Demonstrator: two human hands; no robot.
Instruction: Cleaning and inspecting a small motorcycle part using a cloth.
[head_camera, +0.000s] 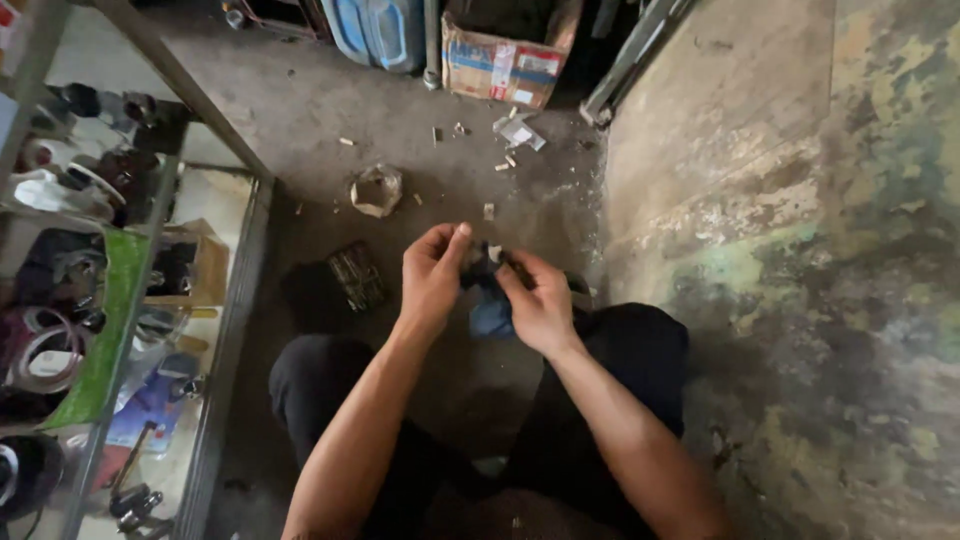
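arms: both bare from above the elbow down, no sleeves in view
left hand (432, 275): bare, no glove, no ring or watch visible
right hand (540, 305): bare, no glove, wrist also bare
wrists: no bands, no straps
legs: dark, near-black trousers (320, 385), plain fabric, no visible pattern
knees: cloth creased over both
feet: too dark to tell

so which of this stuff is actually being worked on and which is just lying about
In hand:
- left hand and right hand, both pinching a small dark part
- blue cloth hanging under the hands

Lying about:
- crumpled paper ring on the floor
- cardboard box
- paper scraps
- dark ribbed block
- glass cabinet of odds and ends
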